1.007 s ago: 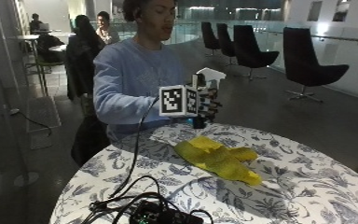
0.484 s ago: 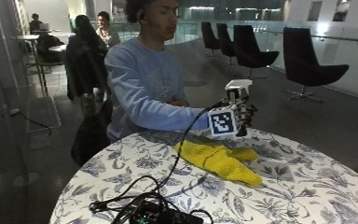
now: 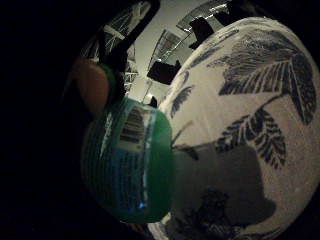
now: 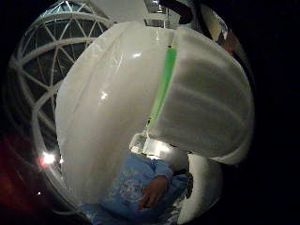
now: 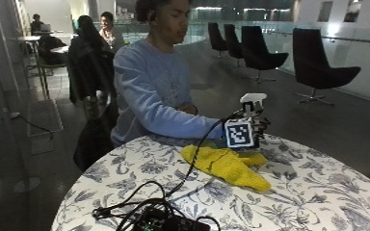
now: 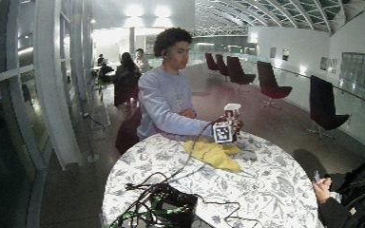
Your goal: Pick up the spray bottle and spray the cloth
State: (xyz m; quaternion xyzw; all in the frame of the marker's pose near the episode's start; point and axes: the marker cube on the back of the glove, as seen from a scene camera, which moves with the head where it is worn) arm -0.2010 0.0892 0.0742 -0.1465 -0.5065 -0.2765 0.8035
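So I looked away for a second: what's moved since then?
The gloved right hand, gripping the bottle, has carried it from in front of the chest out past the far side of the cloth, lower toward the table. The cloth lies as before.

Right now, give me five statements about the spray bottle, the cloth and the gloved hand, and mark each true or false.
1. The gloved right hand holds the spray bottle above the table. True.
2. The cloth is blue and folded into a neat square. False: it is yellow and lies crumpled on the table.
3. The bottle's body is green with a white spray head. True: the little finger side palm view shows the green body, and the outside view shows the white head.
4. The bottle stands on the cloth. False: it is lifted, beside the far edge of the cloth.
5. The tablecloth is plain white. False: it carries a dark leaf pattern.
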